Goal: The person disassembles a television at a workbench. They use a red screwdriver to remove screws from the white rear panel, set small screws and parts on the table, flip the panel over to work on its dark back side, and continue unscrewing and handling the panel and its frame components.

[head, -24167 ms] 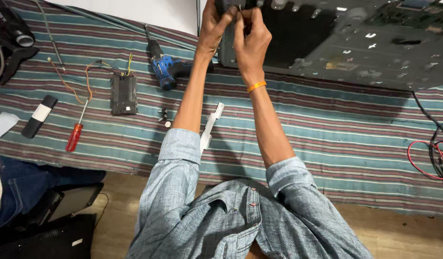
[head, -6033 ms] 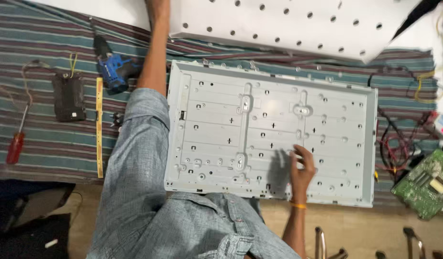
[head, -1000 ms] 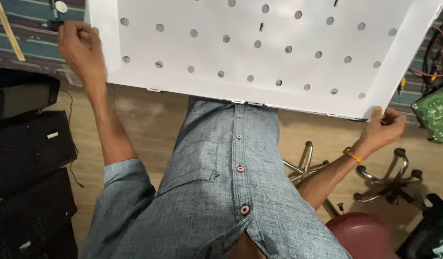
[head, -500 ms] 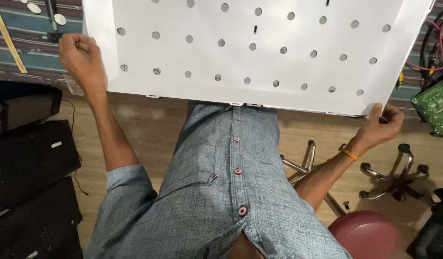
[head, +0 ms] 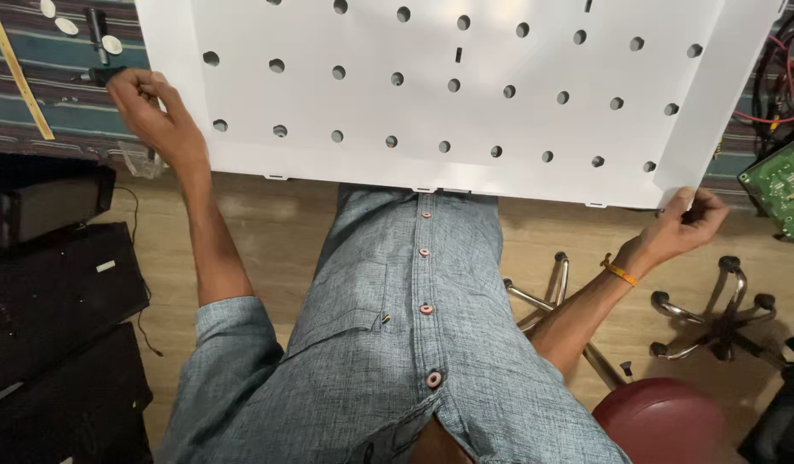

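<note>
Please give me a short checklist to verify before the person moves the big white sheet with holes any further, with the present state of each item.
1. Left hand grips the left edge of the white perforated sheet: ok, fingers curled at the edge.
2. Right hand grips the near right corner: ok, a pinch grip on the corner.
3. Sheet flat, without a fold: ok as far as seen; the far edge is out of view.
4. Red wires at the right free of the sheet: cannot tell, the sheet hides part of them.
5. Green circuit board apart from the right corner: ok, but close.
6. Small parts near the left hand uncovered: ok.
</note>
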